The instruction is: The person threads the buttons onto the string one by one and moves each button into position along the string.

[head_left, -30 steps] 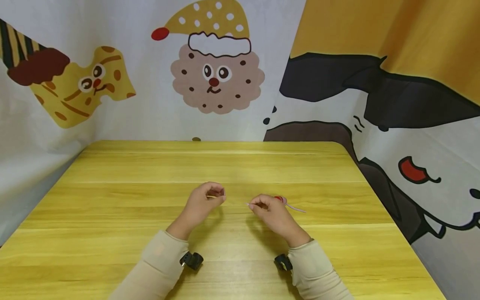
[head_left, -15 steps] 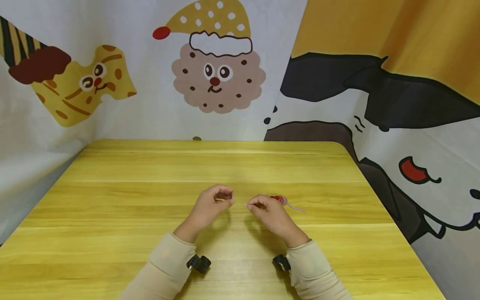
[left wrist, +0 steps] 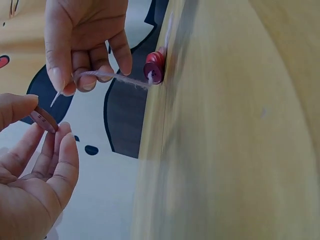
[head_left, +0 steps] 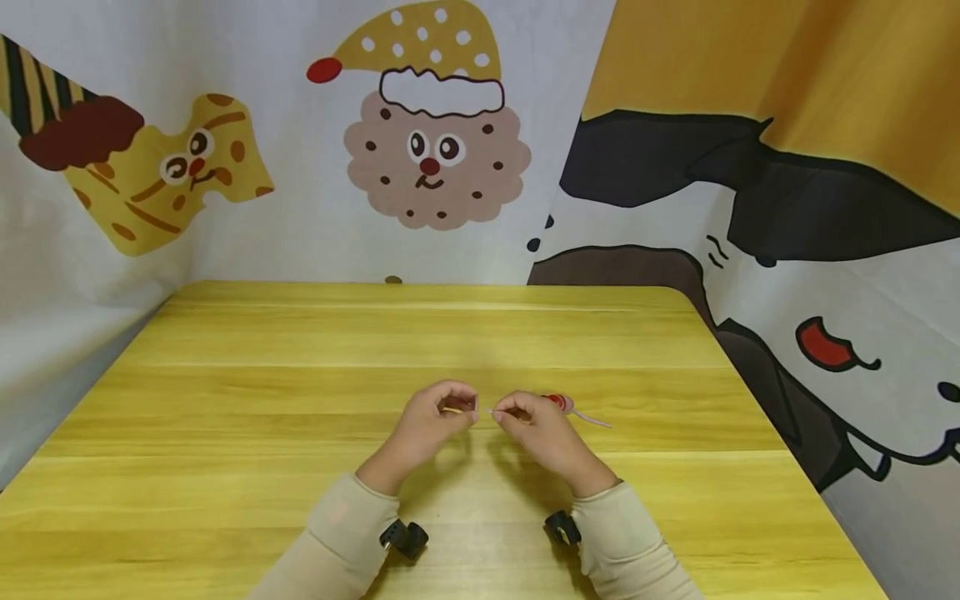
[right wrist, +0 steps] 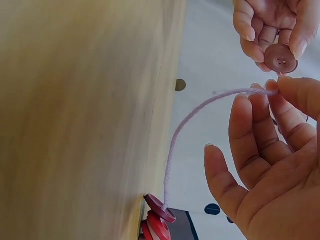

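My left hand [head_left: 431, 423] pinches a brownish-pink round button [right wrist: 281, 58] with several small holes, by its edge between thumb and fingers. Facing it, my right hand [head_left: 546, 429] pinches a lilac yarn [right wrist: 192, 114] close to its tip. A short end of the yarn sticks out past the right fingertips, right at the button in the right wrist view. From the right hand the yarn runs down to several red and dark red buttons [left wrist: 154, 67] strung together on the table. In the head view the right hand partly hides these strung buttons.
The wood-grain table [head_left: 315, 333] spreads beneath both hands. Beyond the strung buttons, a yarn tail [head_left: 595, 418] lies on it toward the right. A curtain with cartoon prints [head_left: 435, 158] hangs behind the table's far edge.
My left hand has moved right and slightly toward me, bringing its button close to the yarn tip. The right hand has stayed nearly in place, still pinching the yarn.
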Tool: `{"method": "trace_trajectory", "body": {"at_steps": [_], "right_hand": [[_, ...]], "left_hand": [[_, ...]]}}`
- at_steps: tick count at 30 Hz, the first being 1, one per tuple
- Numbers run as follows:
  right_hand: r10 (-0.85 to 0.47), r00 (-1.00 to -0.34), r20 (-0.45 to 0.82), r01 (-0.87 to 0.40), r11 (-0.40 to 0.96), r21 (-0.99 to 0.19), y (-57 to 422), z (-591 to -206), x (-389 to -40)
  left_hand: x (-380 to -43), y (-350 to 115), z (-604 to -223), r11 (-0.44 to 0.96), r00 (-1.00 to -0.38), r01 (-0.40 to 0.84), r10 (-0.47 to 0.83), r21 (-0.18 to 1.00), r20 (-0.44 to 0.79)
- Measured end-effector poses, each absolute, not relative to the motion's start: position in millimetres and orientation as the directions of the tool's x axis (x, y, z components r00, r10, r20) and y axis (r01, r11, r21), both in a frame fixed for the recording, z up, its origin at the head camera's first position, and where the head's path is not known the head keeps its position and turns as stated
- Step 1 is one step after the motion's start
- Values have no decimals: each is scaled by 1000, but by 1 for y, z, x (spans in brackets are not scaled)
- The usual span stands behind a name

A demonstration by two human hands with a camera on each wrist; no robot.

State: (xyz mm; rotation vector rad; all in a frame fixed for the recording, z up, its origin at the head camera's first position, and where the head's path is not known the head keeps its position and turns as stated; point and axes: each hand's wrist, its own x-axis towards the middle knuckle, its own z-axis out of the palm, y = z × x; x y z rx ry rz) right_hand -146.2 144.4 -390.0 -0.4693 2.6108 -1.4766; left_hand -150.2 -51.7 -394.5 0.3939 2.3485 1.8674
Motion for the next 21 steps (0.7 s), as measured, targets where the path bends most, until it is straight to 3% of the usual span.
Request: {"method": "trace_trajectory", "body": {"at_steps": [21], "right_hand": [[-334, -939, 79, -242, 479, -844, 143, -391, -146]], "left_hand": [[-147, -46, -396, 201, -944, 163, 315, 966, 94]]}}
